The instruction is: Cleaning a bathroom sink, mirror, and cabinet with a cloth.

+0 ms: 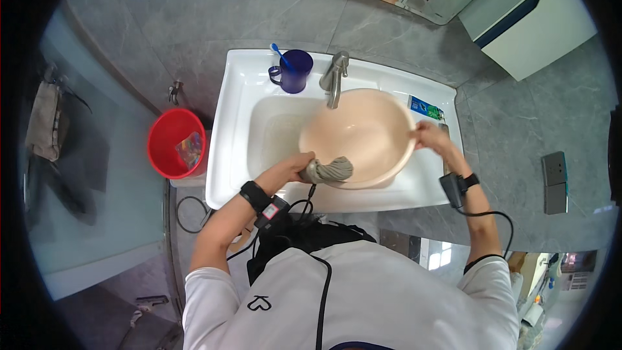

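Observation:
A peach-coloured plastic basin [371,141] sits over the right part of a white washbasin [223,155], below the metal faucet [334,78]. My right hand [430,137] has hold of the basin's right rim. In my left hand [297,166] is a twisted grey cloth [333,170], one end of it over the basin's near-left rim. Whether those fingers also touch the rim cannot be told. Inside, the basin shows a bare, shiny bottom, with its left side blurred. The sink bowl [272,131] is partly covered by the basin.
A dark blue mug [295,75] with a blue toothbrush [279,53] stands at the back left ledge. A toothpaste tube [425,107] lies at the back right. Left of the sink is a red bucket [158,155] holding a colourful packet [189,149], under a wall tap [174,92].

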`<state>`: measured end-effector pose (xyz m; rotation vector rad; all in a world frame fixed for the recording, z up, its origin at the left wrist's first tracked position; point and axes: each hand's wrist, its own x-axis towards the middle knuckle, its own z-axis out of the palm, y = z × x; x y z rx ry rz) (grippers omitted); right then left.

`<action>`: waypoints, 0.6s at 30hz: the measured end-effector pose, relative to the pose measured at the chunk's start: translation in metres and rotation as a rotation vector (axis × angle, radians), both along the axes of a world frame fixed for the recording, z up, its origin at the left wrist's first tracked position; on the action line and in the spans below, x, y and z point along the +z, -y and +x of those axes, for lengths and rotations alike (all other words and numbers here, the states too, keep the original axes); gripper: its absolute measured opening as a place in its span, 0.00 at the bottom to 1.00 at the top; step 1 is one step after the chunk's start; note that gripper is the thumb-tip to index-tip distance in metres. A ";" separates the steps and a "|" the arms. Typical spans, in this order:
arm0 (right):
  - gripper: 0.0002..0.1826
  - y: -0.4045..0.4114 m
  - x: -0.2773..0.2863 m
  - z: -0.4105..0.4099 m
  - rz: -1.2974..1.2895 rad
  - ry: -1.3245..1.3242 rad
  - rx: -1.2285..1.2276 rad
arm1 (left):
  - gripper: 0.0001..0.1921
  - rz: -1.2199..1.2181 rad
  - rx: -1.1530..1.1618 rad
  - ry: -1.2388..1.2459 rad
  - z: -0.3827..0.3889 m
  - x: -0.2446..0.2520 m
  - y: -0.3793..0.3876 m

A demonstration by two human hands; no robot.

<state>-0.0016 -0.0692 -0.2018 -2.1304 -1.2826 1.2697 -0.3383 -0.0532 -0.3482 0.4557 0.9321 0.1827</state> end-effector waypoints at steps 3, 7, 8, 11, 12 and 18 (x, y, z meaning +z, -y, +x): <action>0.14 0.018 -0.067 0.001 -0.095 -0.235 -0.050 | 0.19 0.229 0.045 -0.259 -0.021 0.017 -0.015; 0.16 0.021 -0.135 -0.014 -0.080 -0.329 -0.056 | 0.29 0.480 0.137 -0.463 -0.040 0.022 -0.028; 0.19 0.022 -0.144 -0.015 -0.079 -0.336 -0.035 | 0.30 0.458 0.154 -0.489 -0.042 0.018 -0.031; 0.26 0.010 -0.145 -0.025 -0.050 0.313 0.271 | 0.29 0.554 0.078 -0.634 -0.049 0.008 -0.034; 0.30 0.004 -0.136 -0.034 0.101 0.480 0.348 | 0.29 0.545 0.082 -0.647 -0.056 0.003 -0.033; 0.22 -0.077 -0.081 -0.055 0.234 -0.543 -0.061 | 0.26 0.618 0.091 -0.664 -0.056 0.017 -0.034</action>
